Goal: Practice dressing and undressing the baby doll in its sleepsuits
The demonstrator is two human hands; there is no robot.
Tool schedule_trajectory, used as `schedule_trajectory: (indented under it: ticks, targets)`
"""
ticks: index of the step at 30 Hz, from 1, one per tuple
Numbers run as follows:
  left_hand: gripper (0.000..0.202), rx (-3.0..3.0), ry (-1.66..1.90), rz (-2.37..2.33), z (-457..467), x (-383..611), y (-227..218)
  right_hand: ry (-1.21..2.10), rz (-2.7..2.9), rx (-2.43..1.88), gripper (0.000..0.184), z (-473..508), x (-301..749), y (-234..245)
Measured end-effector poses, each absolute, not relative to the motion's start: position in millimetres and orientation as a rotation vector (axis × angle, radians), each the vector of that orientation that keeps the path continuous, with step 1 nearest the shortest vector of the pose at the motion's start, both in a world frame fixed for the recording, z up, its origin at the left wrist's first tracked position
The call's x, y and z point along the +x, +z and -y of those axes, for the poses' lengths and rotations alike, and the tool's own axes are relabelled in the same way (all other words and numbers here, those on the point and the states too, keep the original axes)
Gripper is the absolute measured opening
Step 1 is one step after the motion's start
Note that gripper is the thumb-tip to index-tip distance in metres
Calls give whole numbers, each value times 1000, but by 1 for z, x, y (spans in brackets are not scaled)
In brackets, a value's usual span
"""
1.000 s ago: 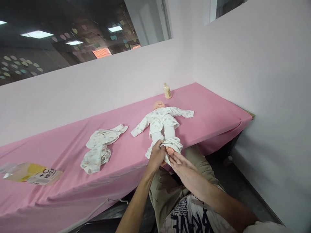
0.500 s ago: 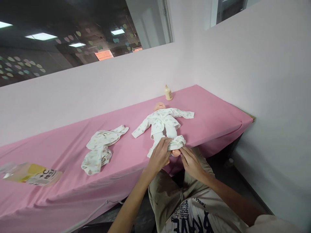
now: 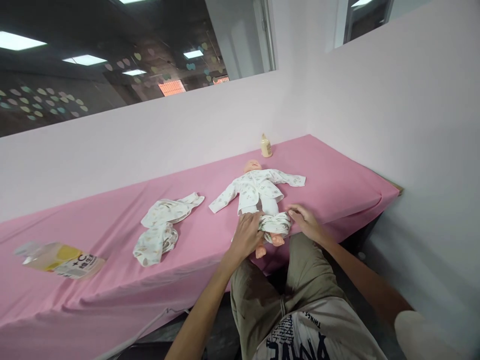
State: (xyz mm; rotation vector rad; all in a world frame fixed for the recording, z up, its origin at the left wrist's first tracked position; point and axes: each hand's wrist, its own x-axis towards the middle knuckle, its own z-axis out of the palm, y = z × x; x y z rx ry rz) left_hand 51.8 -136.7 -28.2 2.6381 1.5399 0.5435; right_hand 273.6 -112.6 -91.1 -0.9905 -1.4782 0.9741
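The left hand is seen in the head view laid over the doll's lower leg, its fingers curled closed on the bunched patterned cloth. The right hand is held at the other side of that cloth, its thumb and fingertips brought close together at the edge; whether the fabric is pinched there cannot be told. The cloth is gathered in folds around the legs of the doll, and both bare feet are left showing below it, at the near edge of the table. The doll is laid on its back on the pink tablecloth, a patterned jacket spread over its torso with the sleeves stretched out. Beyond its head a pump bottle is stood upright near the wall. To the left, crumpled patterned clothes are laid, and farther left a yellow-labelled bottle is rested on its side.
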Motion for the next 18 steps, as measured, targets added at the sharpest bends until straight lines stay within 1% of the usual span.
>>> schedule_trajectory:
  ticks: [4,6,8,11,13,16,18]
  targets:
    - [34,2633,594,-1539,131,54,-28,1514,1672,-908,27,80,279,-77]
    - [35,2571,613,-1531,131,52,-28,1655,1659,-840,28,70,283,-78]
    - [37,2468,599,-1471,134,45,-24,1688,1667,-818,29,64,288,-79]
    - [49,2231,535,-1336,142,26,-10,1675,1781,-846,30,61,292,-77]
    - [53,2065,474,-1257,147,10,1,1683,1845,-827,31,58,293,-74]
    - [43,1941,400,-1305,153,-13,10,1727,1900,-767,35,54,291,-71]
    - [38,1954,386,-1407,154,-22,9,1728,1961,-764,30,51,288,-71]
